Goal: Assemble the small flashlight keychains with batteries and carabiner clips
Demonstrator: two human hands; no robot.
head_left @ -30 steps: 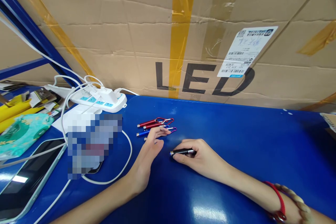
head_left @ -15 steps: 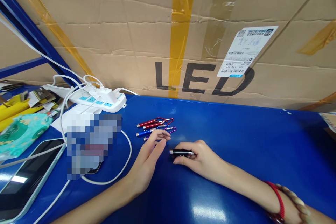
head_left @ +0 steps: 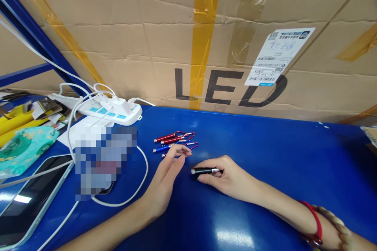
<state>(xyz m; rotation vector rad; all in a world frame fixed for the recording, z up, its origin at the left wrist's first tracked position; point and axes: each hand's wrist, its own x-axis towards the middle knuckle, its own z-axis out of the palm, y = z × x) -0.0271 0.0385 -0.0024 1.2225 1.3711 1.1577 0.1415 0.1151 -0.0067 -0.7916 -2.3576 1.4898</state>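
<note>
My right hand [head_left: 228, 178] rests on the blue table [head_left: 279, 157] with its fingers closed on a small black pen-shaped torch [head_left: 203, 171], which points left. My left hand [head_left: 166, 176] lies edge-on just left of it, fingers stretched out and together, their tips touching a small row of red and blue keychain torches [head_left: 173, 143] with clips. The lowest torch in the row is partly hidden behind my fingertips.
A big cardboard box [head_left: 206, 39] marked LED walls off the table's back. At the left are a white power strip [head_left: 113, 110] with plugs, a looping white cable [head_left: 141, 180], a tablet [head_left: 26, 200], a green packet [head_left: 25, 147] and a blurred-out patch.
My left hand has lifted its palm slightly and its fingertips have shifted a little on the row of torches. My right hand has barely moved with the black torch.
</note>
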